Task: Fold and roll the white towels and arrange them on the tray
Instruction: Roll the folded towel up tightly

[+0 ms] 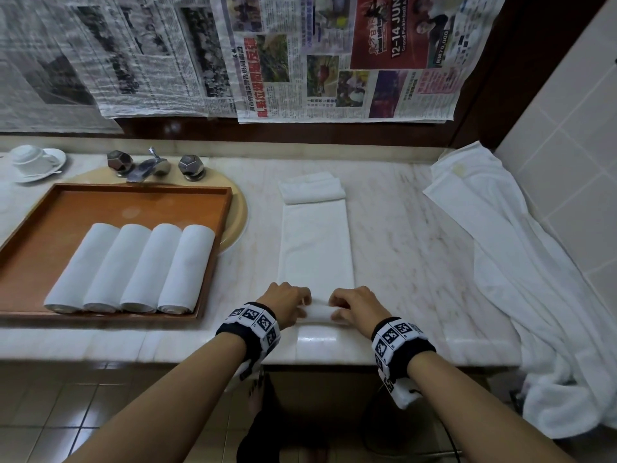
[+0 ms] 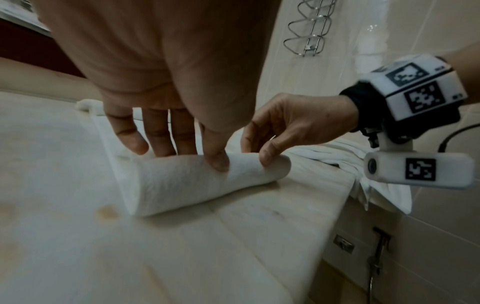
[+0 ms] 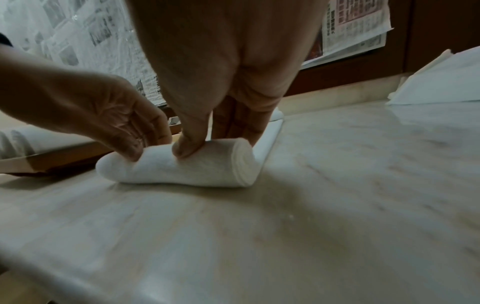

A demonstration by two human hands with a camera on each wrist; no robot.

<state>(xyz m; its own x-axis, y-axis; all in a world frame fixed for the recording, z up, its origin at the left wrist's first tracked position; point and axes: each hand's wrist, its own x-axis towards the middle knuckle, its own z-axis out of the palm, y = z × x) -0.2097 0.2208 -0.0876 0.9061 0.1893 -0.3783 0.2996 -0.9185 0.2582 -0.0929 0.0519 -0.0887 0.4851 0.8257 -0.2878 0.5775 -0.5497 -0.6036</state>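
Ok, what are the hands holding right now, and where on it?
Both grip the towel at its rolled near end: left hand on the left part, right hand on the right.

A long folded white towel lies flat at centre frame, running from centre toward the lower edge. Its near end is wound into a short tight roll. A second folded towel lies just above it, touching its far end. The wooden tray at left holds four rolled towels side by side, touching, slightly tilted.
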